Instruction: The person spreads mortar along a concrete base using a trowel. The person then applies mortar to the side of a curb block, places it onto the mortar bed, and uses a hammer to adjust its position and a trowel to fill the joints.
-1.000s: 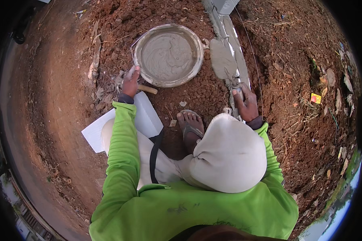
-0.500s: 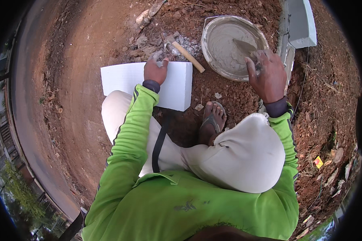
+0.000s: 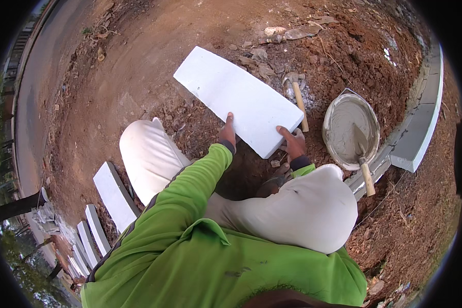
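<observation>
A long white block (image 3: 238,97) is held tilted in front of my knees. My left hand (image 3: 227,128) is closed on its near edge, thumb along the face. At its right end my right hand (image 3: 291,141) grips it, fingers partly hidden. Just right of the block lies a hammer (image 3: 302,110) with a wooden handle. The round bucket (image 3: 335,149) of grey mortar stands beside that, with a trowel (image 3: 363,161) resting in it, wooden handle over the rim.
A course of grey blocks (image 3: 417,128) on mortar curves along the right, with a thin string beside it. Several white blocks (image 3: 114,197) lie in a row at lower left. Debris (image 3: 297,33) is scattered on the dirt. A road (image 3: 33,113) and a tree trunk (image 3: 13,210) are at left.
The white block has been lifted and is now in both hands. My right hand has left the trowel in the bucket. The view has turned toward the left.
</observation>
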Available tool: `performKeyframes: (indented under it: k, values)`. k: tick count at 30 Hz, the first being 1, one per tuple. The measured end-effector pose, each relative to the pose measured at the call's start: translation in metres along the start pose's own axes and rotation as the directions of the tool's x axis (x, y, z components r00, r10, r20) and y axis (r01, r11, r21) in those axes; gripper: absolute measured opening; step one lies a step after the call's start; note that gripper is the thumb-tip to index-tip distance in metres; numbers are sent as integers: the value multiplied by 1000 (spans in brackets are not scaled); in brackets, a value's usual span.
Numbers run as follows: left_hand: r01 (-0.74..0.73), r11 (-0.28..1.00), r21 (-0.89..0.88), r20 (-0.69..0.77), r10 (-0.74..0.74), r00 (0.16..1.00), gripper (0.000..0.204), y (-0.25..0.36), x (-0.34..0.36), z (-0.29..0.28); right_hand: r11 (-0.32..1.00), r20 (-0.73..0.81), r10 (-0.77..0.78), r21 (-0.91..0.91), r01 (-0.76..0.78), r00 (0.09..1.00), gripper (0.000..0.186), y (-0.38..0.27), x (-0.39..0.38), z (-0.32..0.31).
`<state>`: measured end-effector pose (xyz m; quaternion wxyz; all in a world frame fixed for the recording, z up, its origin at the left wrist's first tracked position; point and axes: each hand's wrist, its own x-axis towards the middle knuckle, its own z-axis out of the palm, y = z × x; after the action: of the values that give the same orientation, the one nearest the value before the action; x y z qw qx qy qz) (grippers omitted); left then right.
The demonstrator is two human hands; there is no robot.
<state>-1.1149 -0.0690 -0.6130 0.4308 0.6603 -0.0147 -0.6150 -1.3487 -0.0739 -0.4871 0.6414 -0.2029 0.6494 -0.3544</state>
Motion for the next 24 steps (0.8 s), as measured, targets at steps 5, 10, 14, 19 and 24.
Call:
performKeyframes:
  k: [5,10,14,19,24]
  values:
    - [125,904,-408,352,30,936,71,78,-76,14,983,125,-96,-145,114,987,79,-68,-52,41]
    - [37,896,-442,429,175,886,60,156,-97,12,926,244,-284,-181,331,927,79,-148,-83,82]
    - [-47,907,-418,550,293,782,42,224,-122,-28,574,364,-610,-409,709,704,84,-174,-100,131]
    - [498,756,-424,630,-149,762,49,255,-140,-60,258,472,-812,-236,937,342,89,-212,-108,122]
    - [372,881,-293,601,-132,788,56,263,-145,-101,-49,508,-859,-192,980,57,101,-266,-95,134]
